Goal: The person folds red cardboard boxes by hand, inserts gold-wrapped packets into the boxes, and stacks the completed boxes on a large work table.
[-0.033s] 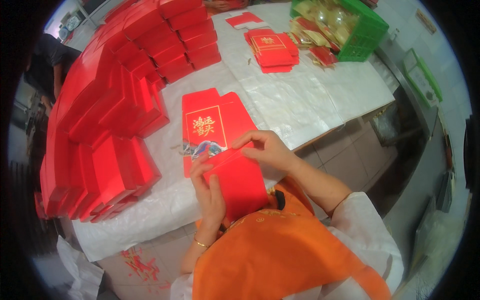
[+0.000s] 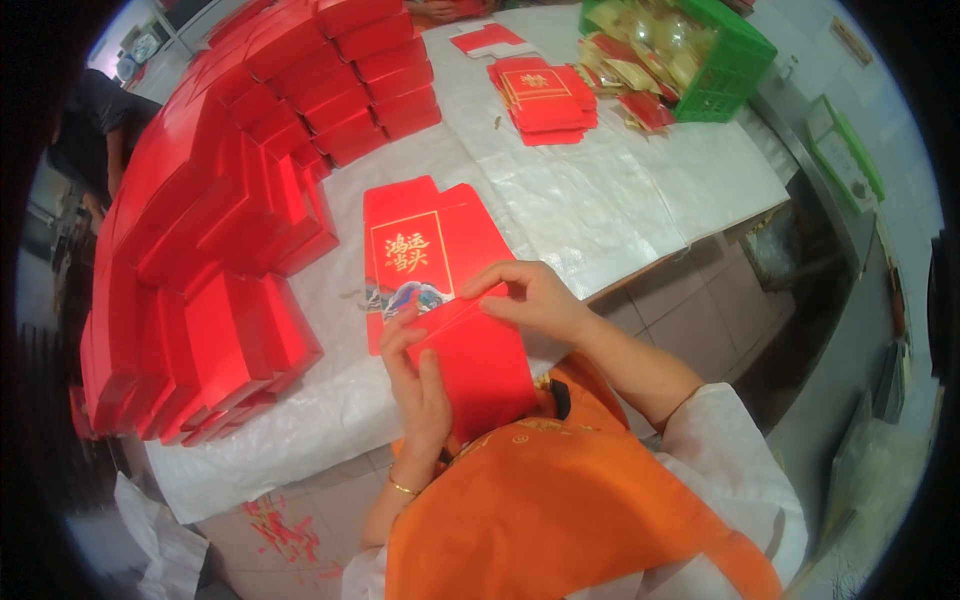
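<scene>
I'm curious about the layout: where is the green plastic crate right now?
In the head view, the green plastic crate is at the upper right, on the white-covered table, right of the stacked flat red cardboard cartons.

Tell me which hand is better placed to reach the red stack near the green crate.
Probably the right hand: it is nearer that red stack, while the left hand is farther. Both touch red cardboard.

Upper right: 1 green crate (image 2: 738, 75) with packets (image 2: 655, 50), on the white-covered surface (image 2: 600, 200); lower left: red scraps (image 2: 290, 540) on the tiled floor (image 2: 340, 500).
</scene>
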Motion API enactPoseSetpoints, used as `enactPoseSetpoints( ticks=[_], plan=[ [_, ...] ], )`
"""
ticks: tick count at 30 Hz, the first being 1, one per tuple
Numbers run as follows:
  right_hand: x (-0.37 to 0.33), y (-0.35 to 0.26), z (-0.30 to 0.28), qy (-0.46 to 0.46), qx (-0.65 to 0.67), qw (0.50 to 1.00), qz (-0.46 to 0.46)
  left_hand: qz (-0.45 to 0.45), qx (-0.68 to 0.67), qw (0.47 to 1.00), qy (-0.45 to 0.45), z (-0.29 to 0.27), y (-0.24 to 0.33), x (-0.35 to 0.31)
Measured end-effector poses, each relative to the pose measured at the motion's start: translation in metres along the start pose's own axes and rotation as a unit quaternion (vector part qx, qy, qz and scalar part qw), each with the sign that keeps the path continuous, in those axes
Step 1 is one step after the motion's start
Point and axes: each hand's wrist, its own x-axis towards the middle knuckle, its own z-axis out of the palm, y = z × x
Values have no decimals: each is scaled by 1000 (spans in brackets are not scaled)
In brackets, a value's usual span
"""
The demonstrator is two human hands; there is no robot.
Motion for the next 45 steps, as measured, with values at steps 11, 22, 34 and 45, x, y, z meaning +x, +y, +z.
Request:
enactPoseSetpoints(
  ticks=[11, 22, 34, 45],
  plan=[
    [15, 15, -12, -92, -60, 990, -91, -1, -3, 1000, 2, 0, 2, -1],
    [25, 2, -25, -171, -128, 976, -47, -11, -13, 1000, 8, -1, -3, -4],
    [16, 18, -9, -160, -193, 954, -168, -37, -13, 999, 21, -2, -5, -9],
    [3, -21, -7, -199, -350, 903, -147, -39, -21, 999, -4, -1, 0, -8]
  ],
)
